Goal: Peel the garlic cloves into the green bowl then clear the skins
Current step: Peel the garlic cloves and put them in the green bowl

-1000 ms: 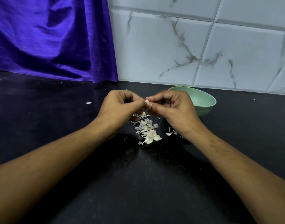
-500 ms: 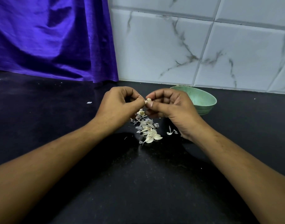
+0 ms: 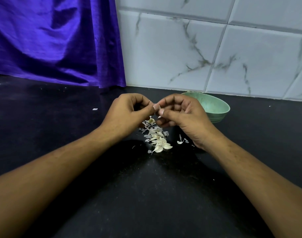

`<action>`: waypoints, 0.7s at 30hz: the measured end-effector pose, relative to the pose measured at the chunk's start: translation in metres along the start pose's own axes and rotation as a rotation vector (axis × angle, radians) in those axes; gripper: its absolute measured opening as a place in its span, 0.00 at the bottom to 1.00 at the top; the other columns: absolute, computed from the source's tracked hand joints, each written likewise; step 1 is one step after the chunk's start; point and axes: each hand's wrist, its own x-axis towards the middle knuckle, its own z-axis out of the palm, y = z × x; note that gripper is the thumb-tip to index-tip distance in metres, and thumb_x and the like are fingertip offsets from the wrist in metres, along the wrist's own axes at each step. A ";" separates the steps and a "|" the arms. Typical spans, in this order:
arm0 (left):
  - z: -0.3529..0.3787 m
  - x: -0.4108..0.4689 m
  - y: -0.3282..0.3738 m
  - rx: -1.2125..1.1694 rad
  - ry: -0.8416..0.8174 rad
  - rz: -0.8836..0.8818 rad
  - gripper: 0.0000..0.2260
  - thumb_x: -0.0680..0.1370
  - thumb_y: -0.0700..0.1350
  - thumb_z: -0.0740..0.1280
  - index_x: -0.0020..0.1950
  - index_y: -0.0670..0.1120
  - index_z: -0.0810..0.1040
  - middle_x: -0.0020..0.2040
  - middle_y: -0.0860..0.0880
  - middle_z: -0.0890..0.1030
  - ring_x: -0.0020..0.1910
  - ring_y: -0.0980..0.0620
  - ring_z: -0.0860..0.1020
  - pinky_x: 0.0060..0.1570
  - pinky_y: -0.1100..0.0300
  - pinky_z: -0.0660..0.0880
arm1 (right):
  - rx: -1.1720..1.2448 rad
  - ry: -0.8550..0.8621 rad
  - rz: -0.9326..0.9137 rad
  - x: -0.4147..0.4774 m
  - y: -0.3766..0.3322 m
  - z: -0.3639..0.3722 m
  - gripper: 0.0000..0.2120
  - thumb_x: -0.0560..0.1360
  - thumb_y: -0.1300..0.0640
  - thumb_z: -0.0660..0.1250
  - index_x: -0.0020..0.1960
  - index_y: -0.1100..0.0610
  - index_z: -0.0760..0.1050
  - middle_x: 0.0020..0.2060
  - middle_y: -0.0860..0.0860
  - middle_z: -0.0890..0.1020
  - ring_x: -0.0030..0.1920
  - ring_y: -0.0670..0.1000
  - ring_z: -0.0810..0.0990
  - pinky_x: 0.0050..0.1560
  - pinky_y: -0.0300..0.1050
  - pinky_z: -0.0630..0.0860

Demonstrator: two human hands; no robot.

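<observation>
White and mostly hidden, a clove [image 3: 158, 116] is pinched between the thumbs and curled fingers of the left hand [image 3: 128, 115] and right hand [image 3: 184, 117], which are held together above the counter [image 3: 146, 194]. Just below them a garlic pile [image 3: 157, 140] is spread. Loose skins [image 3: 181, 141] are scattered beside the right wrist. Behind the right hand the green bowl [image 3: 215, 104] is set, near the tiles [image 3: 215, 48].

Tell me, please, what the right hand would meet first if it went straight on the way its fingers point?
The right hand points left, so it would meet the left hand first, probably at once: their fingertips nearly touch around the garlic clove between them.
</observation>
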 end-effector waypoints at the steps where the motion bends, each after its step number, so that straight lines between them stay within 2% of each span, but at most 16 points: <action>1: 0.000 0.001 -0.001 -0.015 -0.008 -0.014 0.10 0.78 0.53 0.76 0.46 0.46 0.86 0.40 0.45 0.86 0.46 0.37 0.84 0.46 0.36 0.82 | -0.012 0.007 -0.007 0.000 0.000 0.000 0.06 0.77 0.68 0.72 0.54 0.64 0.81 0.42 0.60 0.86 0.40 0.56 0.85 0.46 0.53 0.85; 4: 0.000 0.002 -0.003 -0.043 -0.027 -0.054 0.09 0.78 0.50 0.76 0.46 0.45 0.86 0.42 0.43 0.86 0.44 0.38 0.85 0.47 0.34 0.82 | -0.056 0.039 -0.035 0.002 0.001 -0.001 0.06 0.77 0.68 0.72 0.54 0.66 0.81 0.45 0.66 0.85 0.39 0.55 0.85 0.40 0.45 0.84; 6: 0.000 0.002 -0.003 -0.053 -0.038 -0.072 0.08 0.78 0.50 0.76 0.46 0.46 0.87 0.42 0.42 0.86 0.42 0.44 0.84 0.47 0.34 0.82 | -0.081 0.045 -0.058 0.002 0.002 -0.002 0.06 0.77 0.68 0.73 0.54 0.66 0.82 0.44 0.66 0.85 0.38 0.55 0.86 0.38 0.40 0.82; 9: 0.000 0.001 -0.001 -0.081 -0.055 -0.109 0.06 0.78 0.47 0.75 0.46 0.44 0.87 0.42 0.42 0.86 0.42 0.46 0.84 0.49 0.36 0.83 | -0.105 0.047 -0.094 0.002 0.003 -0.002 0.06 0.76 0.69 0.73 0.53 0.66 0.83 0.43 0.63 0.86 0.38 0.54 0.86 0.37 0.36 0.79; 13: 0.004 -0.001 0.003 -0.152 -0.049 -0.166 0.07 0.78 0.42 0.74 0.45 0.38 0.85 0.41 0.41 0.86 0.40 0.49 0.83 0.46 0.45 0.83 | -0.106 0.044 -0.124 0.003 0.006 -0.001 0.06 0.75 0.70 0.74 0.51 0.66 0.84 0.41 0.60 0.87 0.38 0.52 0.86 0.41 0.38 0.81; 16: 0.007 -0.002 0.003 -0.185 -0.024 -0.207 0.06 0.77 0.39 0.73 0.40 0.39 0.84 0.39 0.42 0.86 0.38 0.50 0.82 0.42 0.51 0.81 | -0.103 0.041 -0.131 0.002 0.006 0.002 0.06 0.75 0.70 0.74 0.52 0.68 0.84 0.41 0.59 0.88 0.38 0.50 0.86 0.41 0.37 0.80; 18: 0.008 -0.002 0.003 -0.201 -0.012 -0.224 0.07 0.77 0.38 0.72 0.38 0.41 0.84 0.37 0.43 0.85 0.37 0.51 0.81 0.38 0.55 0.80 | -0.093 0.041 -0.129 0.002 0.006 0.003 0.06 0.75 0.71 0.73 0.51 0.67 0.84 0.41 0.60 0.87 0.39 0.51 0.87 0.42 0.38 0.81; 21: 0.008 -0.003 0.005 -0.216 -0.006 -0.238 0.06 0.77 0.38 0.73 0.40 0.40 0.83 0.37 0.44 0.84 0.37 0.51 0.80 0.34 0.58 0.80 | -0.107 0.037 -0.133 0.003 0.007 0.003 0.06 0.76 0.70 0.73 0.52 0.65 0.84 0.41 0.60 0.87 0.41 0.56 0.87 0.44 0.42 0.82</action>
